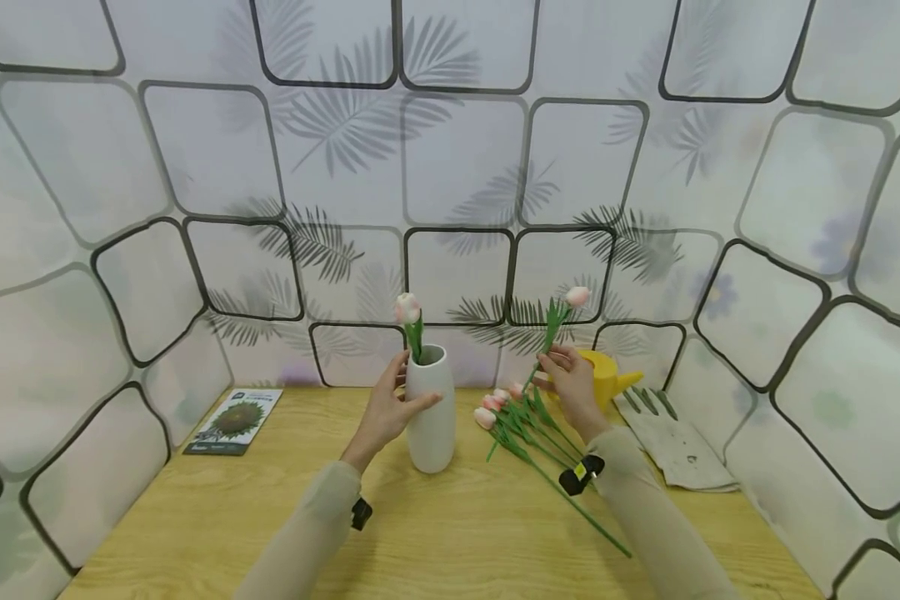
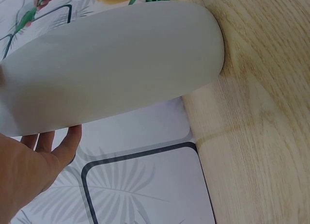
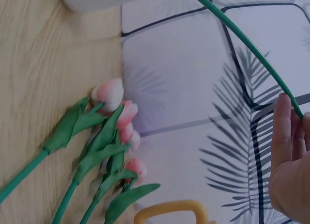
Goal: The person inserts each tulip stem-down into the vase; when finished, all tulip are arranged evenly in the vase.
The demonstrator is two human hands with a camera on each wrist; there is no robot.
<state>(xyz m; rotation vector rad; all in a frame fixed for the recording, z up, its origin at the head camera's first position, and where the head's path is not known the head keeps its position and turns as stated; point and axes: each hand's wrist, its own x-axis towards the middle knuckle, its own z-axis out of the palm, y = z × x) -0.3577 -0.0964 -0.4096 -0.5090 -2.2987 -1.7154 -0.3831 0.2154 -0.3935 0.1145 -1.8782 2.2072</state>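
Observation:
A tall white vase (image 1: 431, 417) stands upright on the wooden table with one pink-white tulip (image 1: 408, 310) in its mouth. My left hand (image 1: 392, 408) grips the vase's upper left side, thumb across the front; the left wrist view shows the hand (image 2: 34, 170) with fingertips against the vase (image 2: 116, 64). To the right, my right hand (image 1: 570, 385) pinches the stem of another tulip (image 1: 577, 297), held bloom up above the table. In the right wrist view the hand (image 3: 293, 161) holds the green stem (image 3: 252, 49), which reaches toward the vase.
Several pink tulips (image 1: 525, 425) lie on the table right of the vase, blooms (image 3: 107, 94) toward the wall. Behind my right hand is a yellow watering can (image 1: 604, 377); beside it lie pale gloves (image 1: 682, 450). A sunflower seed packet (image 1: 236, 422) lies at the back left.

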